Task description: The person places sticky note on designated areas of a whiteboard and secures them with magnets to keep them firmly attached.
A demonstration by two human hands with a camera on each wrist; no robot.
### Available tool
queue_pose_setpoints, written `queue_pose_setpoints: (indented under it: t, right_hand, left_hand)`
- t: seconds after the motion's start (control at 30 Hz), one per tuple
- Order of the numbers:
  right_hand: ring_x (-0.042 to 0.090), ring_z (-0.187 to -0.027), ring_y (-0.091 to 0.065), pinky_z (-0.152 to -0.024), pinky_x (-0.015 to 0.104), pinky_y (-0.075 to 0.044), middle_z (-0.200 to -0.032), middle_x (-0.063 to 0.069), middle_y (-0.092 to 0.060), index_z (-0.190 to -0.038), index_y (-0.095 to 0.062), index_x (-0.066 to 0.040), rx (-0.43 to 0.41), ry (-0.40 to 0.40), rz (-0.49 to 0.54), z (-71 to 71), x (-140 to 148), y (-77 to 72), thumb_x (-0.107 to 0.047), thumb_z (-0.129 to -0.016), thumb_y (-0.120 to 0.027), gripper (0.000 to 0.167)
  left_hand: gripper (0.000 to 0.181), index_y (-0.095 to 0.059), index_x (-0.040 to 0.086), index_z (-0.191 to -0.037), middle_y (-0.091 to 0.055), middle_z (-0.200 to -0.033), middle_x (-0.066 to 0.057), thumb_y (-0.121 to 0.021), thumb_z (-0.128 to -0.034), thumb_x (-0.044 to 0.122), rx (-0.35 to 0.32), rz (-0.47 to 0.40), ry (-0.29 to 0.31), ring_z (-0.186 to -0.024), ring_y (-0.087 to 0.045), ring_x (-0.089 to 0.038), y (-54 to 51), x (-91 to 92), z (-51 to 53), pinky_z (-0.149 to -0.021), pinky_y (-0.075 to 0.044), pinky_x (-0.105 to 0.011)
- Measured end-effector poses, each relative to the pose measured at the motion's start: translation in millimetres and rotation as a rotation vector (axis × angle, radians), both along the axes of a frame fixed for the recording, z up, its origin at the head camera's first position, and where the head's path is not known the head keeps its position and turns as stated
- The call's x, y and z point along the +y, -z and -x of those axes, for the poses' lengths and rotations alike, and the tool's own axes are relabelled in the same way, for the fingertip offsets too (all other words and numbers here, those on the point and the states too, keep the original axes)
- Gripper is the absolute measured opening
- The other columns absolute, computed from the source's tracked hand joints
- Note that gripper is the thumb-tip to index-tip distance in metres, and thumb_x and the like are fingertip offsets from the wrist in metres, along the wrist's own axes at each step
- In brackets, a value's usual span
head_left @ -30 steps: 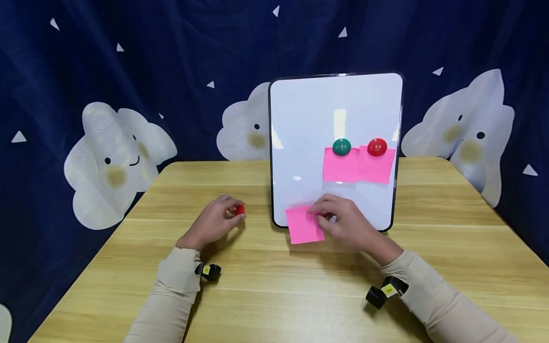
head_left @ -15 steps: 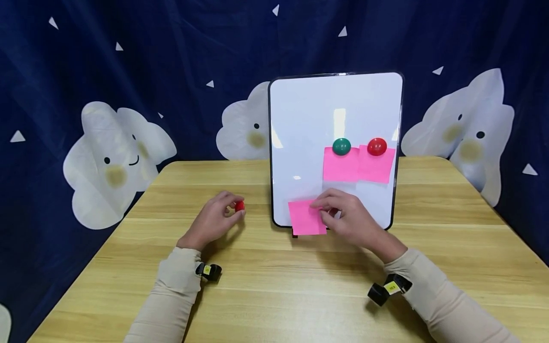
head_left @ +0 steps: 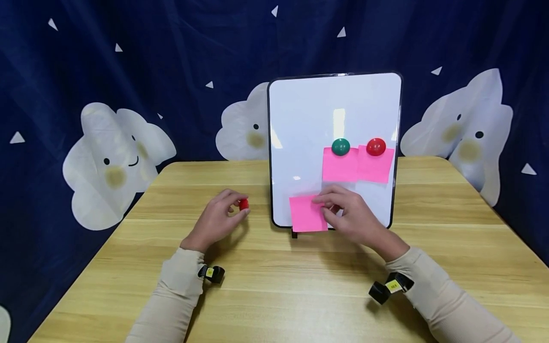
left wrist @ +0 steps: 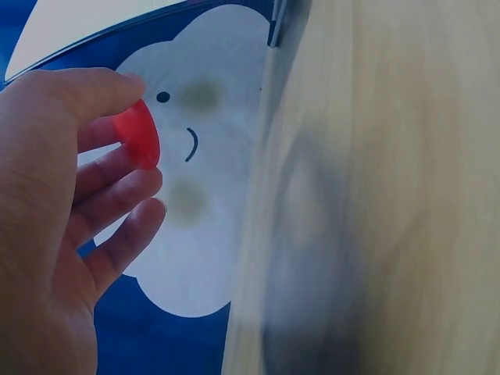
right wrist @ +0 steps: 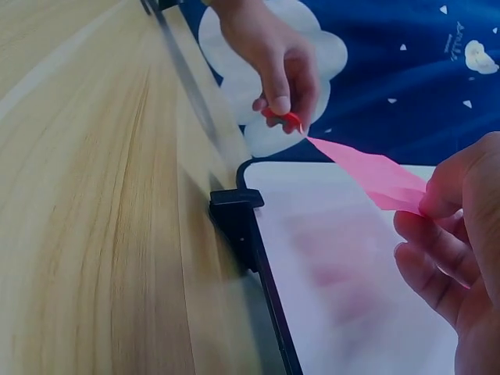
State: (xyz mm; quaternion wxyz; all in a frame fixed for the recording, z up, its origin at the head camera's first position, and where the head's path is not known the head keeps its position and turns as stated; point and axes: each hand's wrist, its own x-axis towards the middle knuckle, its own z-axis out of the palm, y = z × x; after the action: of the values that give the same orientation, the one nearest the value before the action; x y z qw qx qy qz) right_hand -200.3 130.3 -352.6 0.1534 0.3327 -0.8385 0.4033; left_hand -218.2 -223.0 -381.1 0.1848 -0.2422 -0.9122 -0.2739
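Note:
Between thumb and fingertips, my left hand (head_left: 216, 218) pinches a round red magnet (left wrist: 139, 134), left of the whiteboard (head_left: 300, 128). My right hand (head_left: 353, 216) holds a pink sticky note (head_left: 306, 214) by its right edge, in front of the board's lower left part. In the right wrist view the note (right wrist: 371, 173) stands off the board's surface, and the left hand (right wrist: 273, 58) with its magnet shows beyond it. Higher on the board, a green magnet (head_left: 340, 147) and a red magnet (head_left: 376, 147) sit at the tops of two pink notes (head_left: 340, 167) side by side.
The black-framed whiteboard stands upright on a wooden table (head_left: 253, 295), with a small black foot (right wrist: 234, 223) at its lower edge. A dark blue curtain (head_left: 193, 43) with white clouds hangs behind the table.
My right hand has raised the pink note up across the board's lower edge and slightly right. The left hand, with the red magnet, has shifted slightly up and right.

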Motion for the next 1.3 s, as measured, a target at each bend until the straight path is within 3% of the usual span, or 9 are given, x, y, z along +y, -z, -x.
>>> queue_pose_setpoints:
  t: [0.43, 0.67, 0.83, 1.0, 1.3]
  right_hand:
    - [0.014, -0.085, -0.057, -0.069, 0.022, -0.051, -0.11, 0.0, -0.065, -0.108, -0.077, -0.008, 0.004, -0.007, 0.05, -3.1, -0.3, -8.9, 0.006, -0.087, -0.07, 0.027]
    - [0.014, -0.086, -0.058, -0.07, 0.024, -0.052, -0.109, 0.001, -0.067, -0.109, -0.077, -0.007, 0.014, -0.006, 0.033, 2.1, -0.8, -7.5, 0.005, -0.088, -0.068, 0.026]
    - [0.014, -0.082, -0.056, -0.068, 0.022, -0.05, -0.101, -0.001, -0.065, -0.109, -0.077, -0.008, 0.044, 0.016, 0.01, 7.1, 4.7, -14.6, 0.005, -0.088, -0.069, 0.027]
    - [0.015, -0.079, -0.054, -0.065, 0.021, -0.047, -0.094, -0.001, -0.062, -0.109, -0.077, -0.009, 0.076, 0.019, 0.043, 13.6, 9.0, -21.7, 0.007, -0.088, -0.068, 0.028]
    - [0.015, -0.079, -0.054, -0.064, 0.021, -0.046, -0.102, -0.001, -0.067, -0.109, -0.078, -0.008, 0.099, 0.059, 0.09, 19.0, 5.4, -31.5, 0.006, -0.089, -0.066, 0.027]
  left_hand:
    - [0.028, -0.07, 0.007, -0.115, -0.062, -0.106, 0.0, -0.075, -0.0917, 0.021, 0.052, -0.002, 0.023, -0.092, -0.062, -0.021, -1.2, 8.3, 0.7, -0.076, -0.054, -0.035]
    - [0.028, -0.071, 0.008, -0.115, -0.063, -0.106, 0.0, -0.076, -0.0906, 0.022, 0.172, -0.007, 0.057, -0.091, -0.062, -0.018, -1.3, 13.4, 5.2, -0.074, -0.055, -0.032]
    - [0.028, -0.07, 0.006, -0.114, -0.063, -0.105, -0.002, -0.076, -0.0895, 0.019, 0.246, -0.038, 0.102, -0.087, -0.062, -0.02, -5.2, 20.3, 10.6, -0.072, -0.055, -0.033]
    - [0.028, -0.07, 0.004, -0.113, -0.064, -0.104, -0.004, -0.075, -0.09, 0.018, 0.279, -0.092, 0.121, -0.085, -0.062, -0.023, -13.2, 28.7, 14.5, -0.07, -0.057, -0.035]
    - [0.029, -0.07, 0.004, -0.115, -0.064, -0.105, -0.003, -0.074, -0.0909, 0.02, 0.277, -0.116, 0.132, -0.09, -0.06, -0.016, -22.6, 39.9, 16.9, -0.071, -0.055, -0.029]
